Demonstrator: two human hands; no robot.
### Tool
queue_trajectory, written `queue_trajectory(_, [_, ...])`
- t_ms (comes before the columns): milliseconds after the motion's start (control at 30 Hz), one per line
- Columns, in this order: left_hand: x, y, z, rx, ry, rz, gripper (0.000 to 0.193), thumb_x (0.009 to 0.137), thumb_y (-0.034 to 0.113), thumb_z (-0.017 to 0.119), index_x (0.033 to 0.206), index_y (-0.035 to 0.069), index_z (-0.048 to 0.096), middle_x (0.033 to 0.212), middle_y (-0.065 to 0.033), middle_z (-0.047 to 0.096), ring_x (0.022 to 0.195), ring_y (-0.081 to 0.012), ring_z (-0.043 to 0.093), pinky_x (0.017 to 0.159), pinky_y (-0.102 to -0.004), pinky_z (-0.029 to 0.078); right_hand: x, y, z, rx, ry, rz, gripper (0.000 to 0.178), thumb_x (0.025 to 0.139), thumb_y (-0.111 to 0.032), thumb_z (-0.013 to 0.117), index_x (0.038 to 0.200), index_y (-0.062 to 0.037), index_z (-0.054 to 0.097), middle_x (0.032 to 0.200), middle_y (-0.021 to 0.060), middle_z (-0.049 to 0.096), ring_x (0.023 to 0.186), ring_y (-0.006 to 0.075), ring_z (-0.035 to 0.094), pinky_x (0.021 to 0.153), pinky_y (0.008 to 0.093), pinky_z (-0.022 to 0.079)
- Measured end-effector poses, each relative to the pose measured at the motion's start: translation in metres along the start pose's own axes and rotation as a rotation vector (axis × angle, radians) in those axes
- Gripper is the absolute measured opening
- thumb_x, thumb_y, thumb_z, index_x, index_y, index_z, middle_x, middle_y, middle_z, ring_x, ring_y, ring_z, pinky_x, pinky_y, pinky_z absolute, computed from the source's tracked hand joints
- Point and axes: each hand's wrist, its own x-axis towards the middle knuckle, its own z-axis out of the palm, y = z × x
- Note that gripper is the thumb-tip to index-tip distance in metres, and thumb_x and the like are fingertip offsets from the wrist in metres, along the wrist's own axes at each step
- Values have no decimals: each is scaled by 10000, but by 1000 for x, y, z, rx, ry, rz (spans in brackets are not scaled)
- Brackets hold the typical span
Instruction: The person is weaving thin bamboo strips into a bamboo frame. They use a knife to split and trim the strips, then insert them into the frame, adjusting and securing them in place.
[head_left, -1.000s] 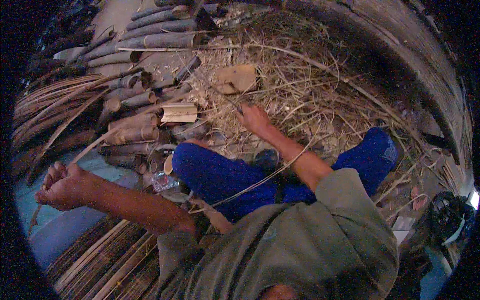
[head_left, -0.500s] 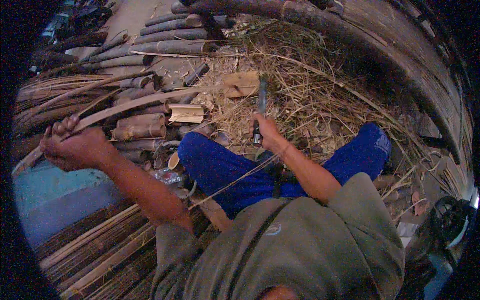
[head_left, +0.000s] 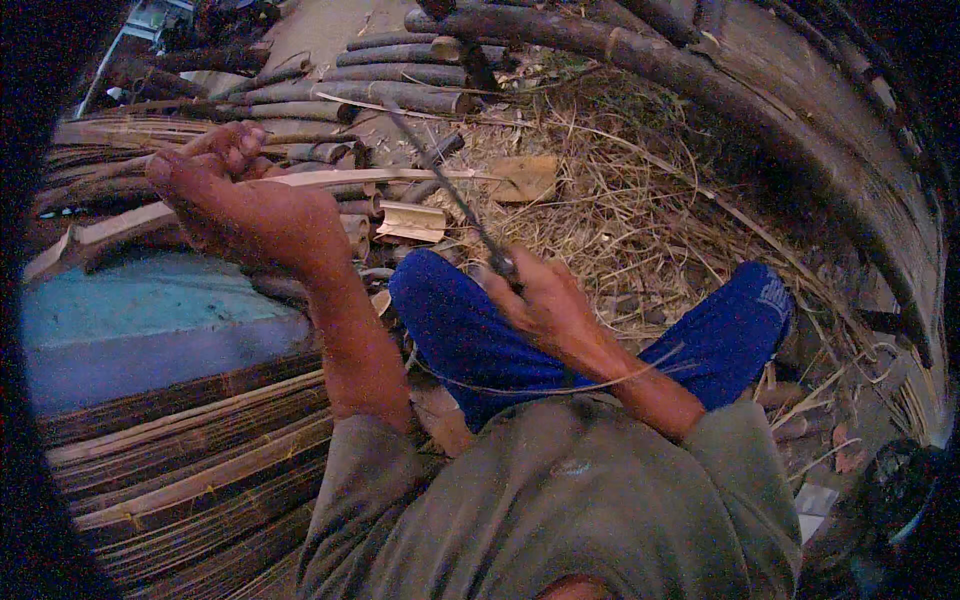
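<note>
Left of the block (head_left: 527, 178), the left hand (head_left: 250, 210) grips a strip (head_left: 120, 227); on the block's near side, the right hand (head_left: 556, 308) grips a knife (head_left: 470, 213).

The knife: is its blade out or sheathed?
Out: the long, narrow blade points up and left in the picture from the right hand, with no cover visible along it.

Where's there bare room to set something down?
The turquoise surface looks bare, between the left hand and, nearer, bundled strips; so does a floor patch beside the stacked poles. Crowded: shavings and a wooden block beyond the right hand.
</note>
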Motion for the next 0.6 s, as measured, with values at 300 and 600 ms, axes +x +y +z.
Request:
queue_trajectory(300, [-5, -13, -9, 81, -67, 431, 419, 973, 374, 465, 876, -22, 561, 879, -125, 555, 837, -228, 541, 762, -332, 452, 40, -44, 13, -16, 54, -344, 279, 857, -152, 659, 1054, 13, 549, 762, 225, 637, 695, 427, 642, 602, 475, 505])
queue_trajectory(600, [-12, -5, 2, 216, -94, 481, 358, 988, 297, 427, 862, -23, 530, 892, -138, 540, 836, -235, 535, 737, -348, 453, 56, -1, 18, -153, -28, -68, 296, 823, -158, 683, 1040, -4, 554, 834, 232, 642, 765, 418, 649, 635, 484, 516])
